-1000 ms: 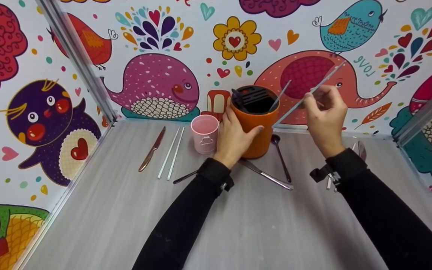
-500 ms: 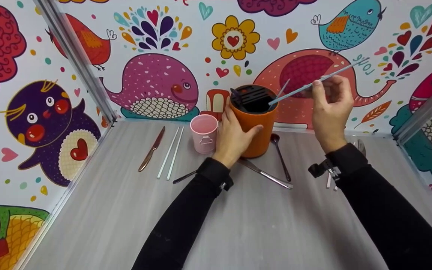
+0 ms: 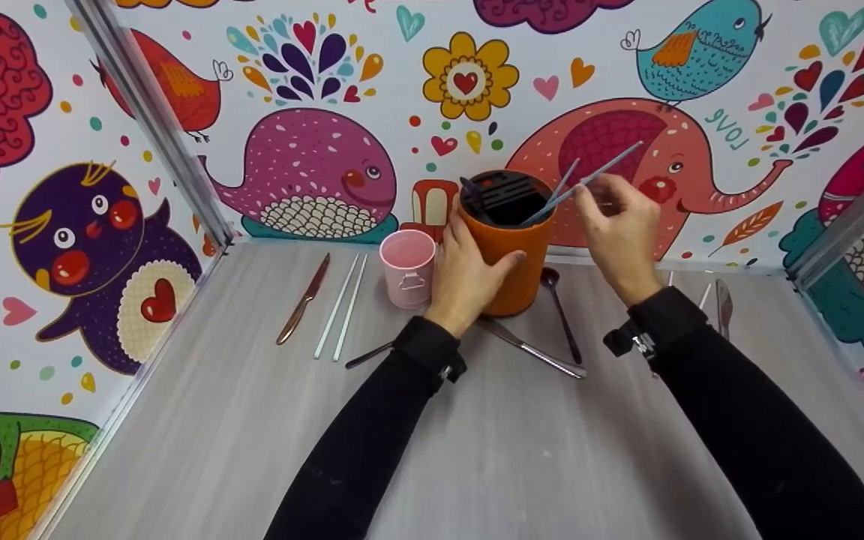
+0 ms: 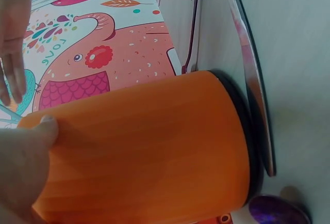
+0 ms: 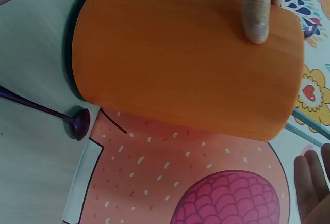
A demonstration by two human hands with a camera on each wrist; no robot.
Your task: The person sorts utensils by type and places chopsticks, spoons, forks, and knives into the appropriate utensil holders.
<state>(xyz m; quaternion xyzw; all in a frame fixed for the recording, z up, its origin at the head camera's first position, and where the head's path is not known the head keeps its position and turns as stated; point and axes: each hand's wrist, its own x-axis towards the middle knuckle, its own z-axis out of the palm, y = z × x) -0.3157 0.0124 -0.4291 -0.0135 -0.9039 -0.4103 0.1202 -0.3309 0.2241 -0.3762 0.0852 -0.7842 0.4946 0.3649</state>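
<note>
An orange utensil holder [image 3: 523,266] with a black slotted top stands upright near the back wall. My left hand [image 3: 468,279] grips its left and front side, thumb across the front. Between the thumb and fingers of my right hand [image 3: 622,225] is a pale blue-grey chopstick [image 3: 619,157], slanting with its lower end in the holder's right opening. A second thin stick [image 3: 570,172] leans in that same opening. At the top's left side a dark purple utensil [image 3: 471,187] sticks out. In the right wrist view, both sticks [image 5: 309,123] emerge past the holder's rim.
Left of the holder stands a pink cup [image 3: 408,268], with white chopsticks [image 3: 344,311] and a copper knife [image 3: 304,300] beyond. A silver knife [image 3: 533,351], dark spoon [image 3: 563,311] and dark handle [image 3: 369,355] lie around the holder. Another knife [image 3: 724,307] lies right. Patterned walls enclose the table.
My right hand first moved right, raising the chopstick's lower end to the holder's rim, then came back left with that end inside the opening. My left hand has stayed on the holder.
</note>
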